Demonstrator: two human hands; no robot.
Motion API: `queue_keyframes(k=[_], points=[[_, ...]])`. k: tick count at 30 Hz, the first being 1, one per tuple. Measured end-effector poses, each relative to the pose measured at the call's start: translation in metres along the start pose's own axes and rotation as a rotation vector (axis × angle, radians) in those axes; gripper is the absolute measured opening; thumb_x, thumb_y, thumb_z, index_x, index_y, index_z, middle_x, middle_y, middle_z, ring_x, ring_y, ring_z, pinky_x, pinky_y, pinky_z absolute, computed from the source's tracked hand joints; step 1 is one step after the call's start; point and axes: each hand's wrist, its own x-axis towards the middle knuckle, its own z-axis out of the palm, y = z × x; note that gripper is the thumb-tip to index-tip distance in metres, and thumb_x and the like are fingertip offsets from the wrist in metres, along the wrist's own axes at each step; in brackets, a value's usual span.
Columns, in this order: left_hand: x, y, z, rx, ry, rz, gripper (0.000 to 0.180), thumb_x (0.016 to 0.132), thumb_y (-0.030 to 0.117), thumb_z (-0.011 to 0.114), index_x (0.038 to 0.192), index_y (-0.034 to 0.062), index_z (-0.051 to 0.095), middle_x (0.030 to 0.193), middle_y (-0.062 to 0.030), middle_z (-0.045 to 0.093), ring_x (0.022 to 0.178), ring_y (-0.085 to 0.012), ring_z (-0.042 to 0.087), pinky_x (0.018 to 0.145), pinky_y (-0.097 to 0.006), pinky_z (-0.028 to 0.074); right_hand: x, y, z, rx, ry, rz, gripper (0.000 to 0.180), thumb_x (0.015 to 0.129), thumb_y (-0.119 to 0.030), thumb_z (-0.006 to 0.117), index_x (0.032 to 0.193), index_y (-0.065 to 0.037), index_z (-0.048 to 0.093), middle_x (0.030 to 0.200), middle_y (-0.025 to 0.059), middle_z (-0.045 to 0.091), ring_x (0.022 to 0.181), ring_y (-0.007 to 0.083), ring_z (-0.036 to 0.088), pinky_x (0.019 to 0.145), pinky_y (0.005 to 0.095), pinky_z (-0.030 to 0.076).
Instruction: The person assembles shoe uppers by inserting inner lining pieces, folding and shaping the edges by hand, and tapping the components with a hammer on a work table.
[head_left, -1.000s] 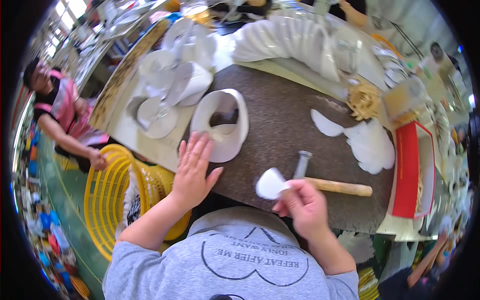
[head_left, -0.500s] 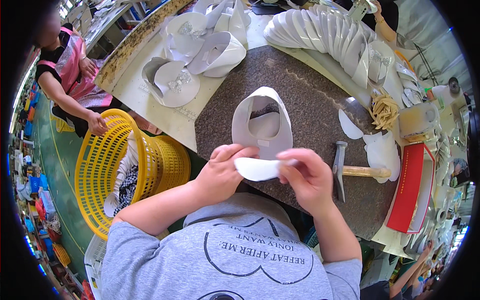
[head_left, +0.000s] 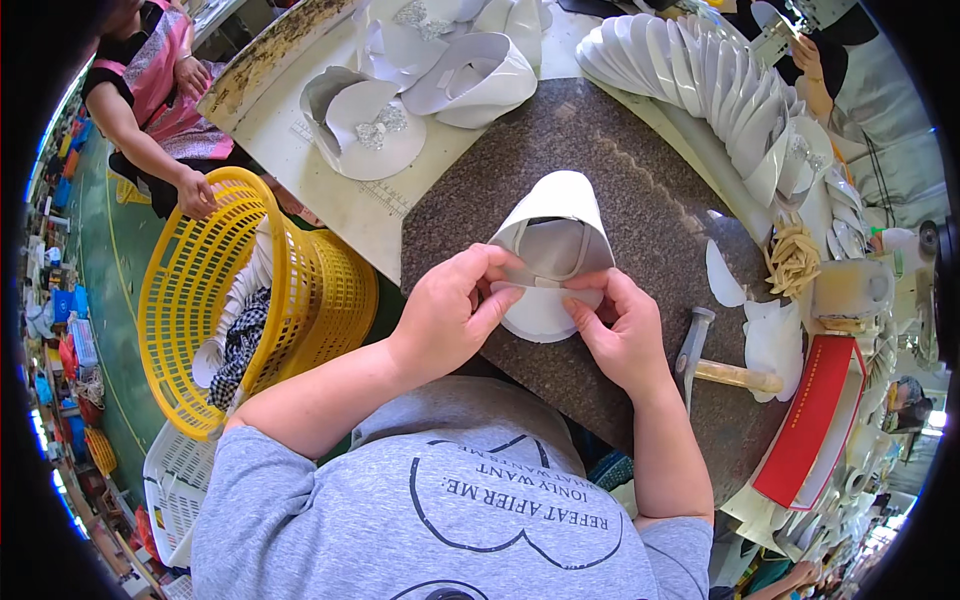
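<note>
In front of me a white shoe upper (head_left: 562, 205) stands with its opening toward me, over the dark speckled stone slab (head_left: 450, 180). My left hand (head_left: 450, 305) pinches its near left edge between thumb and fingers. On the other side, my right hand (head_left: 622, 330) pinches the near right edge. Between my thumbs lies a thin white curved piece (head_left: 545, 315), against the upper's near rim. Whether it sits inside or on top of the rim I cannot tell.
At right lie a hammer (head_left: 735, 376), loose white pieces (head_left: 773, 345), a tan strip bundle (head_left: 792, 257) and a red box (head_left: 812, 425). White uppers (head_left: 680, 85) line the back right; bow-trimmed uppers (head_left: 375, 135) stand back left. Another person's hand (head_left: 196, 193) touches the yellow basket (head_left: 325, 300).
My hands have brought the white piece onto the upper's near rim and now grip both together. The upper has tipped up. The view has shifted slightly.
</note>
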Motion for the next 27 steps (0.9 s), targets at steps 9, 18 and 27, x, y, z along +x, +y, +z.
queue_keyframes(k=[9,18,27], points=[[0.002,0.001,0.003,-0.042,0.004,-0.058,0.023,0.086,0.001,0.069,0.105,0.0055,0.057,0.083,0.0018,0.06,0.069,-0.0024,0.053,0.06,-0.019,0.045,-0.001,-0.006,-0.003,-0.049,-0.009,-0.006,0.016,0.086,-0.007,0.069,0.1,-0.001,0.064,0.08,0.0084,0.064,0.064,0.0113,0.058,0.06,0.0271,0.048],[0.003,-0.005,0.003,0.062,-0.018,0.042,0.027,0.085,0.0,0.07,0.108,0.0052,0.057,0.084,-0.0002,0.061,0.07,-0.006,0.056,0.061,-0.021,0.046,-0.001,-0.01,-0.002,-0.174,-0.012,-0.051,0.016,0.086,-0.009,0.068,0.1,-0.003,0.062,0.085,0.0138,0.063,0.065,0.0219,0.061,0.061,0.0325,0.049],[-0.011,-0.016,0.001,0.366,0.17,0.377,0.046,0.082,0.007,0.074,0.121,0.0068,0.051,0.095,-0.0086,0.058,0.066,-0.0194,0.056,0.058,-0.03,0.047,-0.004,-0.007,0.001,-0.252,0.015,-0.14,0.013,0.085,-0.007,0.067,0.096,-0.003,0.061,0.085,0.0154,0.063,0.067,0.0275,0.062,0.062,0.0358,0.05]])
